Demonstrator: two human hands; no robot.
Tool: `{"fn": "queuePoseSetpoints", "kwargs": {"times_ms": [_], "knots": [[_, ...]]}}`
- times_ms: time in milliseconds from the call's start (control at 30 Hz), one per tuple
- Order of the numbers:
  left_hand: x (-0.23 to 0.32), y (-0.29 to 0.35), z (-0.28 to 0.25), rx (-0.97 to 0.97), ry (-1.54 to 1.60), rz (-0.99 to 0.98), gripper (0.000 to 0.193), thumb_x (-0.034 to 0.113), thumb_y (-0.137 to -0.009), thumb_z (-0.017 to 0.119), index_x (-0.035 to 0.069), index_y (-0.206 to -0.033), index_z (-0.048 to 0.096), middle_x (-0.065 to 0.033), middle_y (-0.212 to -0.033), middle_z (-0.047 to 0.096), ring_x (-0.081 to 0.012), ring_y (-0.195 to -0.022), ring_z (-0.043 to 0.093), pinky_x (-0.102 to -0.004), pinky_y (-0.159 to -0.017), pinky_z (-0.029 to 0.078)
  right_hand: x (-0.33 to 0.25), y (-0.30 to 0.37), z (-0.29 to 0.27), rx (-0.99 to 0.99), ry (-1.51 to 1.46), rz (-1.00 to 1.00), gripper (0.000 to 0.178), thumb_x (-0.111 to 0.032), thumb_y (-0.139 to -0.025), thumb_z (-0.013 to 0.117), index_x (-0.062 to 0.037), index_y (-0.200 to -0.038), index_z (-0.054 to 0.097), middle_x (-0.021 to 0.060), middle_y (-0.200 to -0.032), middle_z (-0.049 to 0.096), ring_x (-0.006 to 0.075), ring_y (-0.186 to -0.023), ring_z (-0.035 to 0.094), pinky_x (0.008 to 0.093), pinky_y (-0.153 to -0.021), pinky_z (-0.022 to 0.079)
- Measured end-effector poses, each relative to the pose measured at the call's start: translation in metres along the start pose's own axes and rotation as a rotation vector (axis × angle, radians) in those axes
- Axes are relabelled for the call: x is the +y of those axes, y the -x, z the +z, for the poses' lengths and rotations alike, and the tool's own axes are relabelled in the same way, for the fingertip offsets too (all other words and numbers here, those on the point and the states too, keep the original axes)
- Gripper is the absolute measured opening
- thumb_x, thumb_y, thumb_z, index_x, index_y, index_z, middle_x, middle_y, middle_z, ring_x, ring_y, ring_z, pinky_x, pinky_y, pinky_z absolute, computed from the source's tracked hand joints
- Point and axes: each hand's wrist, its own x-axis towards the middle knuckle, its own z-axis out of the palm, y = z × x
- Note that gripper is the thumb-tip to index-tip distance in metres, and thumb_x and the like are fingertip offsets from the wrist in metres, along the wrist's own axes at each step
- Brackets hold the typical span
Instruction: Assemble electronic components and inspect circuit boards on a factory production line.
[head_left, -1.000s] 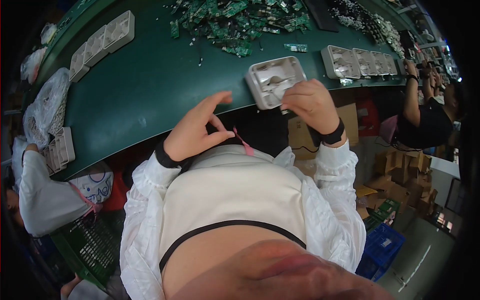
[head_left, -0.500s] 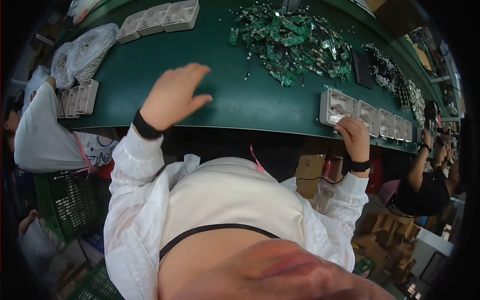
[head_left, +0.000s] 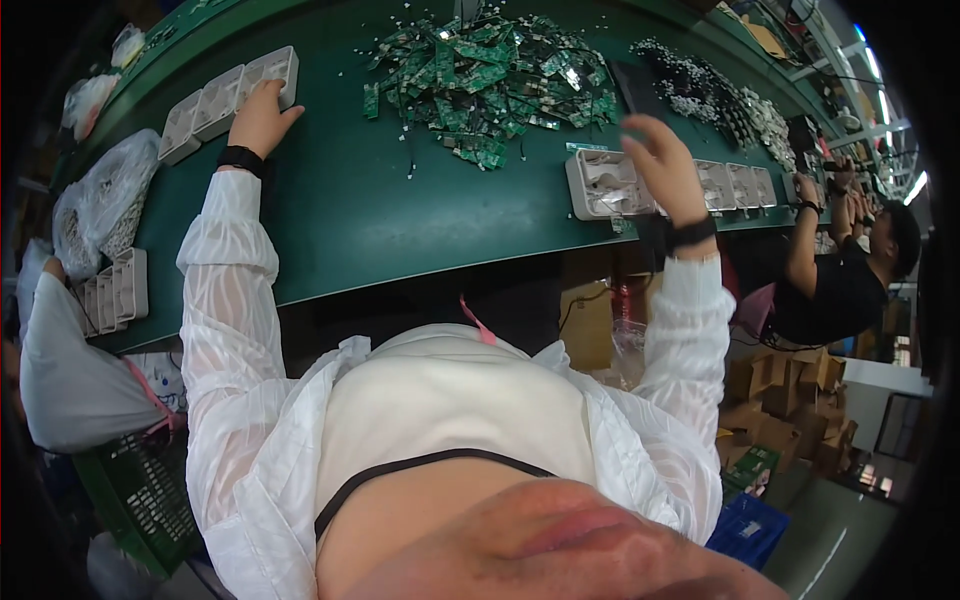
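Note:
My left hand [head_left: 261,121] reaches to the far left, over the near rim of the end box in a row of white plastic boxes [head_left: 215,103]. Its thumb stands out to the side. My right hand [head_left: 668,172] hovers above a second row of white boxes [head_left: 598,187] on the right, fingers loosely curved and apart, and hides part of that row. Nothing shows in its fingers. These boxes have moulded insides with small parts in them. A heap of green circuit boards [head_left: 490,85] with thin black leads lies beyond, between my hands.
The green bench [head_left: 400,225] runs across. Behind the right row are a dark flat block [head_left: 633,90] and a pile of white-ended black leads [head_left: 700,90]. On the left are a clear plastic bag [head_left: 110,205], more white boxes [head_left: 118,290] and a person's sleeve [head_left: 75,360]; another person [head_left: 840,260] sits right.
My left hand has moved away and left, from over the bench to the far row of boxes. My right hand has lifted off the near box edge. The whole view has shifted.

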Motion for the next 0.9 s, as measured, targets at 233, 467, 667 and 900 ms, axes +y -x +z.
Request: {"fn": "queuePoseSetpoints", "kwargs": {"times_ms": [233,467,667,900], "knots": [[0.031,-0.016,-0.010,-0.105,-0.061,-0.165,0.037,0.034,-0.091,0.072,0.004,-0.114,0.073,-0.0179,-0.115,0.071,-0.0392,-0.105,0.069,-0.0479,-0.090,0.056,0.032,-0.098,0.027,-0.187,-0.587,0.513,0.044,-0.019,-0.100,0.067,-0.0062,-0.141,0.060,0.0043,-0.119,0.070,0.0151,-0.107,0.067,0.0258,-0.081,0.050],[0.035,0.019,-0.045,0.079,-0.022,-0.084,0.026,0.030,-0.092,0.070,0.006,-0.098,0.077,-0.0170,-0.100,0.074,-0.0388,-0.094,0.070,-0.0485,-0.083,0.056,0.064,-0.112,0.025,-0.126,-0.829,0.503,0.043,-0.020,-0.103,0.061,-0.0024,-0.143,0.057,0.0073,-0.126,0.070,0.0171,-0.112,0.067,0.0287,-0.085,0.051],[0.089,0.129,-0.110,0.095,0.216,0.105,0.018,0.023,-0.091,0.073,0.006,-0.096,0.075,-0.0136,-0.094,0.072,-0.0365,-0.087,0.069,-0.0419,-0.075,0.055,-0.022,-0.059,0.001,0.400,-1.207,0.057,0.024,-0.015,-0.107,0.055,0.0003,-0.122,0.064,0.0118,-0.120,0.072,0.0217,-0.109,0.067,0.0335,-0.096,0.052],[0.151,0.212,-0.129,0.022,0.398,0.159,0.011,0.014,-0.085,0.078,0.006,-0.091,0.073,-0.0080,-0.091,0.071,-0.0312,-0.081,0.069,-0.0378,-0.069,0.055,-0.053,-0.001,0.057,0.311,-1.512,0.107,0.019,-0.018,-0.109,0.053,-0.0014,-0.112,0.063,0.0141,-0.113,0.072,0.0240,-0.108,0.067,0.0364,-0.100,0.052]]}}
